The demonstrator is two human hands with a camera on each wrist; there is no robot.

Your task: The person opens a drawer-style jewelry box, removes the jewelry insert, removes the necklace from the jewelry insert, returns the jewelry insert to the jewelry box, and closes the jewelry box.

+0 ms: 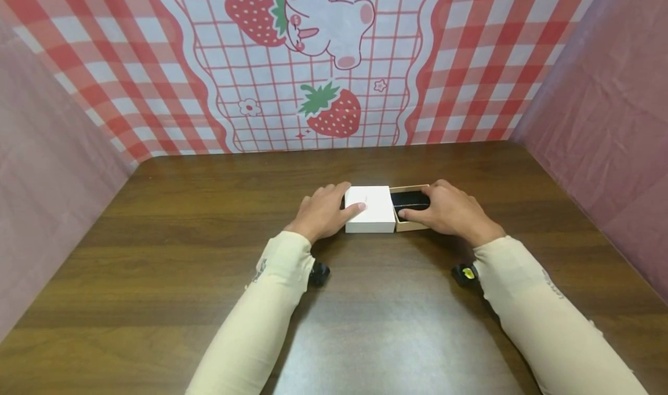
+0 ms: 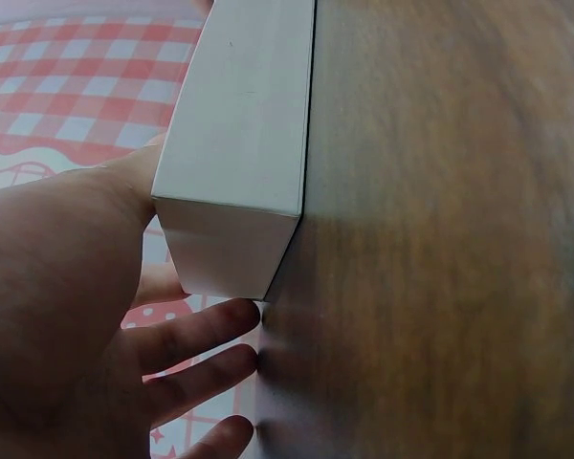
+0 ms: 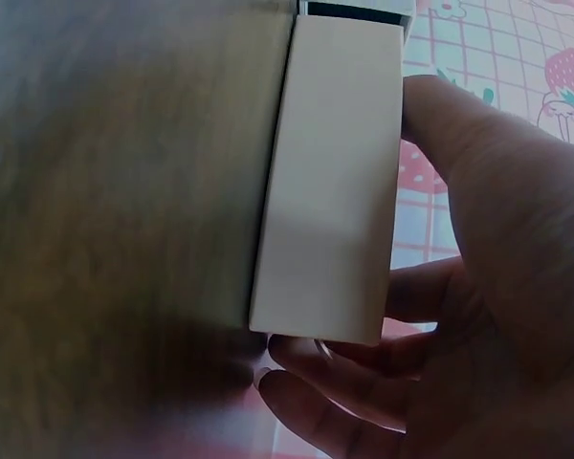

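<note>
A white box cover (image 1: pixel 370 209) lies flat on the wooden table. My left hand (image 1: pixel 323 212) holds its left end, thumb on top, index finger at the far corner. In the left wrist view, other fingers (image 2: pixel 210 330) spread beyond the cover's end (image 2: pixel 231 244). Directly right of the cover is a tan-edged box tray (image 1: pixel 412 227) with something black (image 1: pixel 409 200) inside. My right hand (image 1: pixel 456 209) grips the tray, thumb at the near side and fingers at the far side. Its right end (image 3: pixel 330 182) shows pale in the right wrist view. Whether its left end enters the cover I cannot tell.
The brown table (image 1: pixel 209 221) stretches around the box. A red-and-white checked cloth (image 1: pixel 469 64) with strawberries hangs behind it, and pink cloths (image 1: pixel 600 122) flank both sides. Small black wrist devices (image 1: pixel 319 274) sit beside both cuffs.
</note>
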